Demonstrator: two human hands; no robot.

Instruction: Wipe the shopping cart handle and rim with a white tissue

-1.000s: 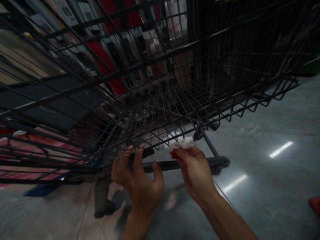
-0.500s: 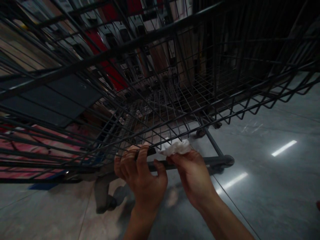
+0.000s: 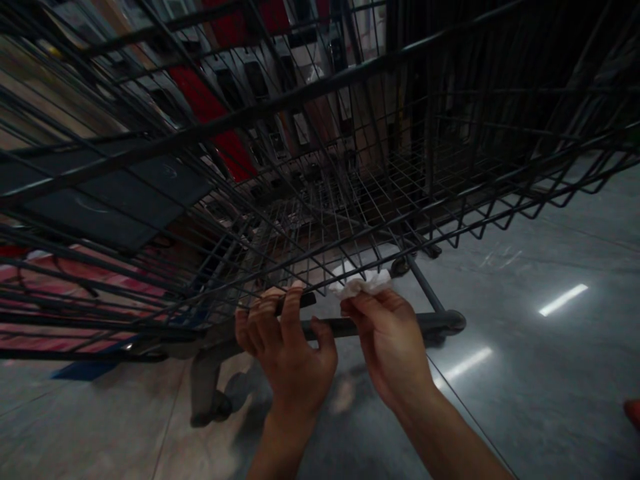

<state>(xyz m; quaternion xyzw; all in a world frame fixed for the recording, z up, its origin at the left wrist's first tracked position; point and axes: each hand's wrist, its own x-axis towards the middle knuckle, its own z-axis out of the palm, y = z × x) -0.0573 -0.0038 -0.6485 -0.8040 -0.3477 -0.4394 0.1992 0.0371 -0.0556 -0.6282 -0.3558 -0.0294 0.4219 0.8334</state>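
Observation:
A dark wire shopping cart (image 3: 320,250) fills the upper part of the view. My left hand (image 3: 295,353) hooks its curled fingers at the lower edge of the cart's basket, thumb apart. A short black flat piece (image 3: 304,300) shows beside those fingertips; what it belongs to is unclear. To the right, my right hand (image 3: 393,340) pinches a crumpled white tissue (image 3: 363,283) between thumb and fingers, against the basket's bottom wires. Part of the tissue lies behind the wires. Below both hands runs the cart's grey frame tube (image 3: 345,327).
A grey panel (image 3: 115,193) is fixed to the cart's left part. Packaged goods (image 3: 270,87) hang beyond the wires. A cart wheel (image 3: 210,400) stands on the shiny grey floor (image 3: 540,373). Something red (image 3: 633,411) shows at the right edge.
My right hand has slid a little to the right along the basket's edge with the tissue. My left hand stays nearly in place. The view has shifted slightly.

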